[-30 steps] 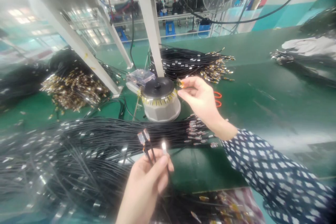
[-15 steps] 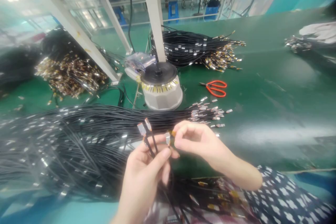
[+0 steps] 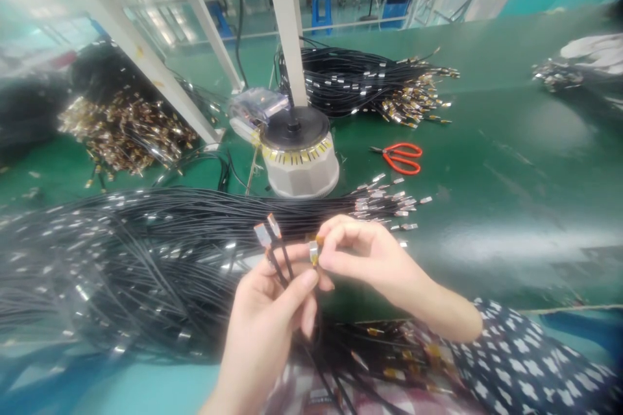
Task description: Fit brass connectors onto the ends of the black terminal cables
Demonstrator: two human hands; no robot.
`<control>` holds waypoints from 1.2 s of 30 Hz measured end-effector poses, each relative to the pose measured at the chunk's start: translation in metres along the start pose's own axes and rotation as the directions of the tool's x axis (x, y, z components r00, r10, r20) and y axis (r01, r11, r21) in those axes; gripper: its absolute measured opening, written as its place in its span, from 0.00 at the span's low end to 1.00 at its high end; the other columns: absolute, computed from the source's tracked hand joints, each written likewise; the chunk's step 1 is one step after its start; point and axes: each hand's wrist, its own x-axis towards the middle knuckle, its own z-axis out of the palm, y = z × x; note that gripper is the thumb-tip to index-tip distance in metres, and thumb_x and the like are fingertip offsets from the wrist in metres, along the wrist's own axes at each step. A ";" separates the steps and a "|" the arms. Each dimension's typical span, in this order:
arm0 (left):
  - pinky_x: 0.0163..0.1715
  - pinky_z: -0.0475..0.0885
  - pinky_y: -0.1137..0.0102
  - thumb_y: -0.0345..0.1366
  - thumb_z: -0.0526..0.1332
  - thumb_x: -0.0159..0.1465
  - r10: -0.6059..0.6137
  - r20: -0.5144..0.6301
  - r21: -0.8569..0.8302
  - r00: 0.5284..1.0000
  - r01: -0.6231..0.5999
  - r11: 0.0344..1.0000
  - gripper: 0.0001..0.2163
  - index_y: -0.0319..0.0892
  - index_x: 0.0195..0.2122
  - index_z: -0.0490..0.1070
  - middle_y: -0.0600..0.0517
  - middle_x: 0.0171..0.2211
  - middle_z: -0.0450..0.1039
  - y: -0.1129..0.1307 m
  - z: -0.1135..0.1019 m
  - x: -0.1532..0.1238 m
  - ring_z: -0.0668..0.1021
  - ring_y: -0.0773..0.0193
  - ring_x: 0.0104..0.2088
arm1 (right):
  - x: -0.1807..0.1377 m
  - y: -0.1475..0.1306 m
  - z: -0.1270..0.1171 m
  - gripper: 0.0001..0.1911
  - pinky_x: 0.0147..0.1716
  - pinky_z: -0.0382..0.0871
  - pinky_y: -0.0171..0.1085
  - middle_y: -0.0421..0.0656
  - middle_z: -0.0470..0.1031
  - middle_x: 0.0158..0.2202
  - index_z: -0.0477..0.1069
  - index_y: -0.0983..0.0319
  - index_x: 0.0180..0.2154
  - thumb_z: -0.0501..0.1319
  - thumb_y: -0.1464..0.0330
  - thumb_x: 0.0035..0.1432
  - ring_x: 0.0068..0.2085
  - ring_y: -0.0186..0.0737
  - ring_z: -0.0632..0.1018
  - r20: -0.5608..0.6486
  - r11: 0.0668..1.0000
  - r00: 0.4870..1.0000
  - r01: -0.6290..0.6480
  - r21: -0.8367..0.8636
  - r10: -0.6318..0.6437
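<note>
The left hand (image 3: 271, 308) is clamping black cables (image 3: 287, 260) just below one upright plug (image 3: 313, 250), while the right hand (image 3: 365, 248) is pinching yellow tape (image 3: 319, 241) at that plug's right side.

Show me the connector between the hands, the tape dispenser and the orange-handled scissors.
Connector (image 3: 313, 249): head view, on its silvery metal shell.
Tape dispenser (image 3: 302, 178): head view, on its pale base.
Scissors (image 3: 390, 153): head view, where the orange handles meet.

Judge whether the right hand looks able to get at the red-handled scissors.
Probably yes: the scissors lie uncovered on the table, with only cable ends between them and the right hand, though its fingers are at a connector.
</note>
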 end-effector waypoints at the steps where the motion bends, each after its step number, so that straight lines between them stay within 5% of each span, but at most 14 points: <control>1: 0.14 0.62 0.81 0.32 0.68 0.58 0.002 0.003 -0.002 1.000 -0.002 1.000 0.11 0.40 0.41 0.72 0.51 0.24 0.78 0.000 0.000 0.000 0.68 0.76 0.12 | 0.000 0.001 0.000 0.11 0.34 0.71 0.38 0.44 0.69 0.38 0.72 0.63 0.25 0.69 0.64 0.51 0.34 0.36 0.74 -0.001 1.000 1.000 0.001 0.003 -0.001; 18: 0.13 0.57 0.82 0.34 0.68 0.58 0.056 -0.018 0.029 0.998 -0.055 0.998 0.11 0.41 0.41 0.73 0.52 0.23 0.77 -0.002 0.001 -0.002 0.66 0.77 0.13 | -0.006 0.007 0.017 0.08 0.40 0.67 0.42 0.43 0.72 0.35 0.70 0.62 0.25 0.66 0.68 0.52 0.38 0.41 0.73 -0.187 0.995 0.981 0.038 -0.087 -0.054; 25: 0.12 0.53 0.81 0.37 0.66 0.60 0.024 -0.044 -0.002 0.999 -0.024 1.000 0.07 0.41 0.37 0.72 0.53 0.19 0.74 0.003 0.004 -0.001 0.64 0.75 0.14 | -0.008 0.003 0.018 0.06 0.49 0.64 0.42 0.43 0.71 0.37 0.72 0.62 0.25 0.66 0.69 0.52 0.42 0.40 0.74 -0.166 0.990 0.980 0.091 -0.109 -0.108; 36: 0.16 0.56 0.81 0.32 0.73 0.51 -0.080 0.018 -0.046 0.997 0.081 0.996 0.09 0.37 0.28 0.73 0.54 0.20 0.72 0.005 -0.001 0.000 0.63 0.79 0.15 | -0.009 0.004 0.017 0.04 0.48 0.65 0.40 0.42 0.71 0.37 0.73 0.63 0.28 0.64 0.73 0.55 0.43 0.38 0.74 -0.154 0.974 0.971 0.156 -0.163 -0.181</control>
